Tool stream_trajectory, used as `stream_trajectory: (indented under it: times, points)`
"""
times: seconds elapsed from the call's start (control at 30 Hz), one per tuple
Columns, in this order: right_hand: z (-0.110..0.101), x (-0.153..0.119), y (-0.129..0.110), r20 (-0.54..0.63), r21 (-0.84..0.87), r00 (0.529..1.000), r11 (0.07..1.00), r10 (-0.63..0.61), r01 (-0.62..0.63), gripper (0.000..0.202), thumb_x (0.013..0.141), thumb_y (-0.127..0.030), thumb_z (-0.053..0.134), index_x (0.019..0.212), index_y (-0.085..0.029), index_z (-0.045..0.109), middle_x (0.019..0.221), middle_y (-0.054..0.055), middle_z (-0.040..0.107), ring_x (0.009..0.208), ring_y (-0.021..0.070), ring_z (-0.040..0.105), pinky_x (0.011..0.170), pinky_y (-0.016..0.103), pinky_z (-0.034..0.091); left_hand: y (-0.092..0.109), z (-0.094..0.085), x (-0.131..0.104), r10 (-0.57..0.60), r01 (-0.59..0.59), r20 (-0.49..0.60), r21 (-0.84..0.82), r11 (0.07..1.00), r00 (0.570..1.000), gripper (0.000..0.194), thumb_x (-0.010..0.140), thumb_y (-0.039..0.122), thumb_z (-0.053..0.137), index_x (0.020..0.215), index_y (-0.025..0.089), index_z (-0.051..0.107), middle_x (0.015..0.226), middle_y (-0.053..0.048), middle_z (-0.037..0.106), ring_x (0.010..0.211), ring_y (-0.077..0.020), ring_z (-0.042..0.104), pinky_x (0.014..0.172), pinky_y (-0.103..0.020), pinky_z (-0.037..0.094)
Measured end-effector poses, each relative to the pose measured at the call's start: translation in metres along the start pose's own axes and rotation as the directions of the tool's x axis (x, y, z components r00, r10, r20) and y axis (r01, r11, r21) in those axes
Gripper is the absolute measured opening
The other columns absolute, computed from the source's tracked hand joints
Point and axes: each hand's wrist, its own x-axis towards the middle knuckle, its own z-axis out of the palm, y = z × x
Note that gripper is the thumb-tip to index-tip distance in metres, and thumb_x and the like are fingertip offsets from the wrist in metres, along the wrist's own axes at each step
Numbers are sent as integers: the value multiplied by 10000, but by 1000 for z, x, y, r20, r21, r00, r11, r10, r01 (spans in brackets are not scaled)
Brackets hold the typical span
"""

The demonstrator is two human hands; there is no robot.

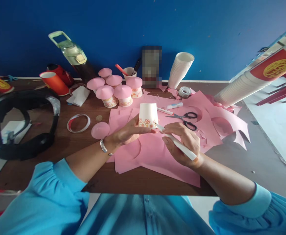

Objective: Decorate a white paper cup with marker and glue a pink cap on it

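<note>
My left hand (130, 130) is closed around a white paper cup (148, 111), held upside down with its wide end low. Red flowers and yellowish marks are drawn in a band near that lower rim. In my right hand (185, 143) is a white marker (179, 145), its tip touching or very close to the cup's right side by the drawing. Pink paper sheets (155, 160) lie under both hands. Beyond the cup, scissors (185, 118) rest partly spread on the paper, near another white marker (164, 111) and a small glue tube (174, 105).
Several decorated cups with pink cone tops (125, 93) stand behind left, and a loose pink cone (100, 130) lies nearer. A tape roll (78, 123), black headset strap (25, 151) and bottle (74, 55) are left. Stacked cups (180, 70) lean at the blue wall (206, 32).
</note>
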Motion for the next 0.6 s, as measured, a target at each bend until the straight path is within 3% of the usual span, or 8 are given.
stream_trajectory:
  times: [0.13,0.33,0.6]
  points:
    - [0,1,-2,33,-23,999,999,-28,29,211,985,-114,630,1154,-242,623,911,41,747,790,175,762,691,298,650,-2,0,0,-3,3,11,-11,1000,1000,341,825,596,851,956,285,799,1163,-78,728,1189,-331,709,1056,-557,608]
    - [1,1,-2,45,-21,998,999,-34,35,208,978,-104,633,1141,-234,620,918,43,746,809,176,769,704,298,653,-3,-3,-3,1,-2,17,19,1000,1000,398,819,635,839,995,280,795,1254,-92,701,1293,-371,673,1070,-575,603]
    - [1,0,-1,46,-14,998,999,-32,33,250,951,-82,649,1153,-229,636,921,39,755,814,181,775,713,298,652,5,3,1,-28,26,44,51,998,999,494,744,751,845,980,319,807,1115,-81,747,1252,-383,687,1076,-618,594]
